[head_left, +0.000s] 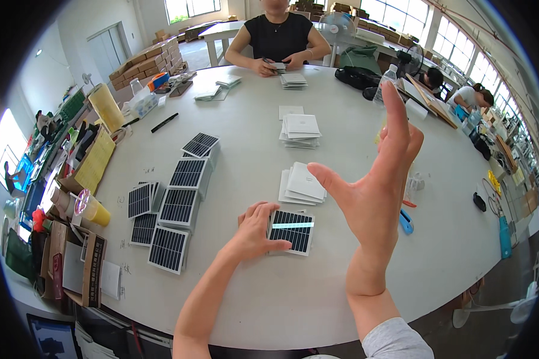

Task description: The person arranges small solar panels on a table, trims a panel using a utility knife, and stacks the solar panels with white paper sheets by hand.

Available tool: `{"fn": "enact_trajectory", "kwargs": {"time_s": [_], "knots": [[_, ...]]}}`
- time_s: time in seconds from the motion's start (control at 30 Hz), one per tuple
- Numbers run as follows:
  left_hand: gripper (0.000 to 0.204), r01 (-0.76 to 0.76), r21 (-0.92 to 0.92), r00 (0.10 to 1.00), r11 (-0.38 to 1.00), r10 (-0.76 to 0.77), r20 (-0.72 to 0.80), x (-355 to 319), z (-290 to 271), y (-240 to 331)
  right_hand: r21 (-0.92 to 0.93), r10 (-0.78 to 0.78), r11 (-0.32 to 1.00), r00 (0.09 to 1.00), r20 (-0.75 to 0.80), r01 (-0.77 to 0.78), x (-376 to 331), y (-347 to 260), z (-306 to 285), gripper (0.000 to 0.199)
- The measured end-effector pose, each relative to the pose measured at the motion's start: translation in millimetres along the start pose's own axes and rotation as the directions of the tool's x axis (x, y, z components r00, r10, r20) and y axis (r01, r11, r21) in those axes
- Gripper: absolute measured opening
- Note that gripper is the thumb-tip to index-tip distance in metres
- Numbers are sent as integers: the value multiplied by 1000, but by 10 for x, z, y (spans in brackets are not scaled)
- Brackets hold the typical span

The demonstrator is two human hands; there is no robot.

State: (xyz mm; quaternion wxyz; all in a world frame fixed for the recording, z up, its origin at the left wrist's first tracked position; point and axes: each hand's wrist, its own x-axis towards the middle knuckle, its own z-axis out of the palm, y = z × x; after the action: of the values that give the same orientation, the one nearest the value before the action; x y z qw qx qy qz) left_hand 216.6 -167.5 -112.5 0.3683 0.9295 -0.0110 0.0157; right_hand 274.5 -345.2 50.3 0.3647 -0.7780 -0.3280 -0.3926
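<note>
A small solar panel (299, 234) with a white frame and a pale reflection across it lies on the table in front of me. My left hand (256, 232) grips its left side, fingers at the upper corner and thumb over the lower part. To the right, my right hand (380, 173) is raised above the table, thumb and fingers spread with nothing between them. Just beyond the panel lies a loose pile of white square cards (302, 183). Left of my left hand, several solar panels (178, 207) stand in overlapping stacks.
Farther off are another white card pile (301, 128) and a black pen (164, 122). A blue cutter (406, 221) lies right of my right wrist. At the left edge are a yellow drink cup (93, 209) and cardboard box (94, 269). Opposite sits a person (278, 39) handling cards.
</note>
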Motion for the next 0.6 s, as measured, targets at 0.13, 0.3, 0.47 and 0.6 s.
{"fn": "enact_trajectory", "kwargs": {"time_s": [0.13, 0.3, 0.47, 0.6], "knots": [[89, 25, 31, 1000, 999, -25, 6, -33, -35, 7, 44, -33, 998, 999, -23, 34, -14, 5, 64, 104], [90, 43, 34, 999, 998, -44, 16, -18, -32, 18, 30, -10, 999, 999, -45, 11, -3, 47, 47, 104], [90, 27, 38, 1000, 999, -27, 7, -15, -37, 9, 29, 13, 1000, 1000, -20, -12, 5, 39, 25, 104], [90, 23, 38, 1000, 999, -23, 7, -19, -22, -5, 42, -26, 999, 999, -35, 27, 4, 54, 35, 103]]}}
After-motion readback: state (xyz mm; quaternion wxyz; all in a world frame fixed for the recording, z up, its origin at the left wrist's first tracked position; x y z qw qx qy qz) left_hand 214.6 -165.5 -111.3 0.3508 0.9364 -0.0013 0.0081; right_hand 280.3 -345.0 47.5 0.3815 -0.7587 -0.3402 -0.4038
